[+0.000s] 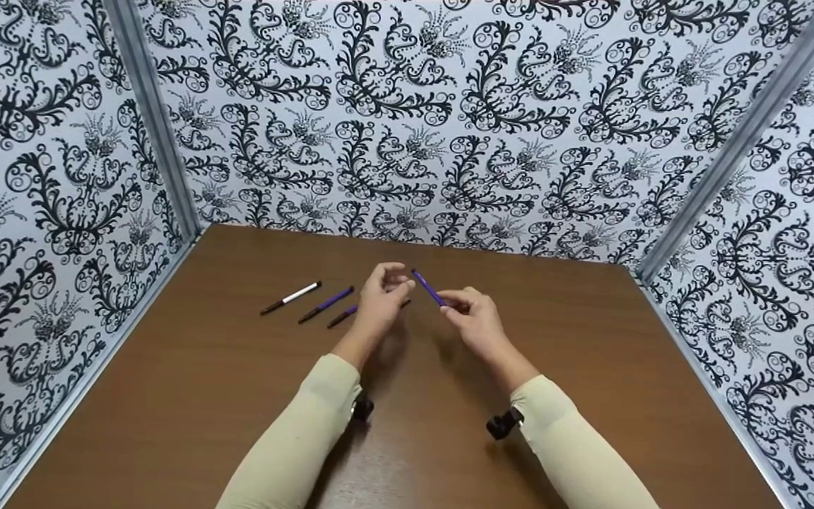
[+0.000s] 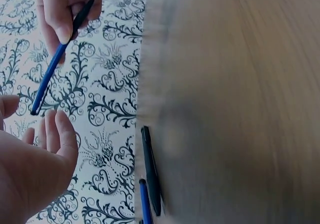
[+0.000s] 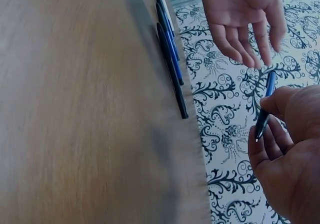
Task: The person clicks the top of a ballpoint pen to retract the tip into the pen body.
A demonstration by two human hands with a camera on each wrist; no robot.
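My right hand (image 1: 481, 322) pinches a blue pen (image 1: 427, 286) between thumb and fingers by its dark end. The pen is raised above the table and slants toward my left hand (image 1: 379, 300). In the left wrist view the free end of the blue pen (image 2: 47, 84) hangs just past the left fingertips, with a gap between. The left hand holds nothing; its fingers are loosely bent. A white pen (image 1: 301, 293) with dark ends and a blue pen (image 1: 333, 300) lie left of it. Another blue pen (image 1: 343, 315) is partly hidden behind the left wrist.
A black pen (image 3: 172, 79) lies beside the blue ones in the right wrist view; my left hand mostly covers it in the head view. The brown table (image 1: 237, 424) is bounded by patterned walls (image 1: 407, 141) at the back and both sides.
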